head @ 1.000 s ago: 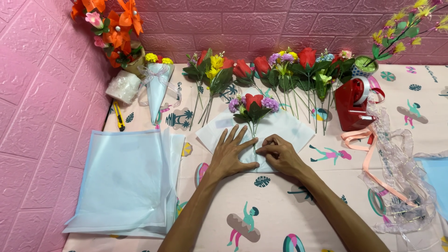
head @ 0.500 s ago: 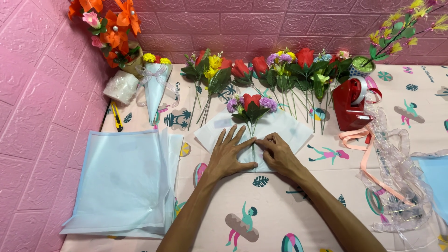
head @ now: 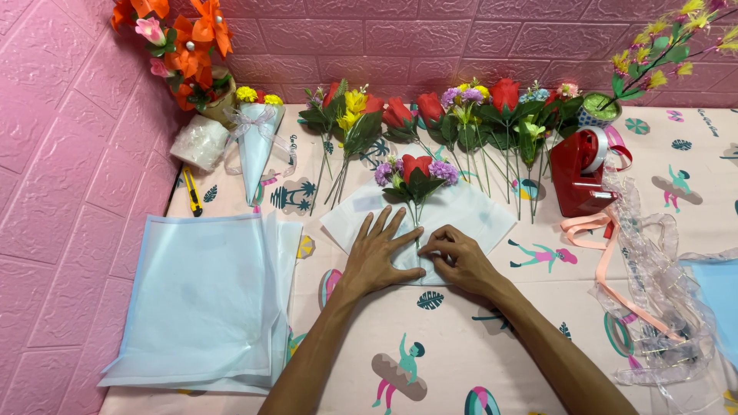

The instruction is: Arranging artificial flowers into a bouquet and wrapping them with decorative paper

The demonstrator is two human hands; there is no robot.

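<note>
- Left hand (head: 378, 250) lies spread, flat on the pale wrapping sheet (head: 469, 211) mid-worktop.
- Right hand (head: 457, 257) pinches that sheet's near fold.
- Small bouquet (head: 416, 175) lies on the sheet's far part.

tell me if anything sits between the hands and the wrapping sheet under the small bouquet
Nothing visible does. The left hand lies flat on the white wrapping sheet, the right hand pinches its fold, beside the small bouquet stems.
</note>
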